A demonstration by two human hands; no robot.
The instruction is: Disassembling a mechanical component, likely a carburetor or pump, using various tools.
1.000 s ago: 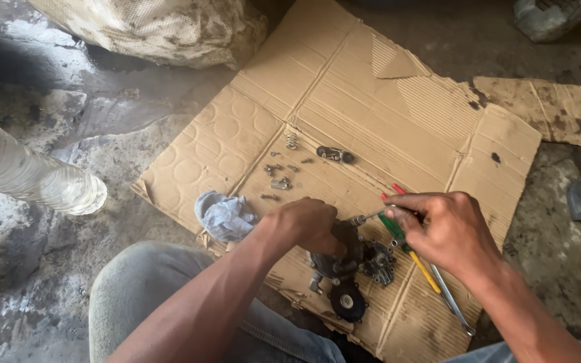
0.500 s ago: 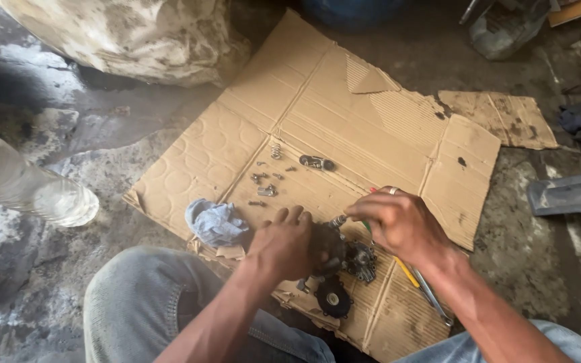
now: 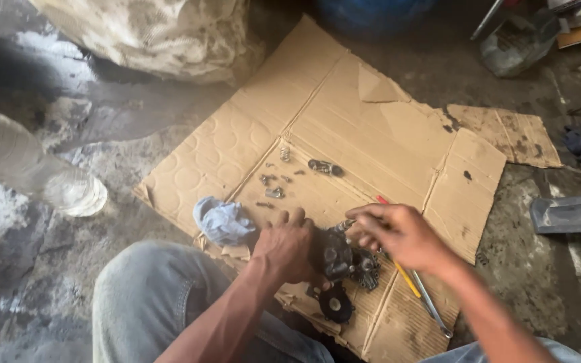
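A dark, greasy metal part is lying on the flattened cardboard between the person's knees. The left hand is pressing against its left side, its grip clenched on the part, while the right hand is reaching in from the right, fingertips pinching a small piece at the part's upper end. Just right of it, a yellow-handled screwdriver and a metal rod are lying slantwise. A blue rag is sitting just left, loose screws beyond.
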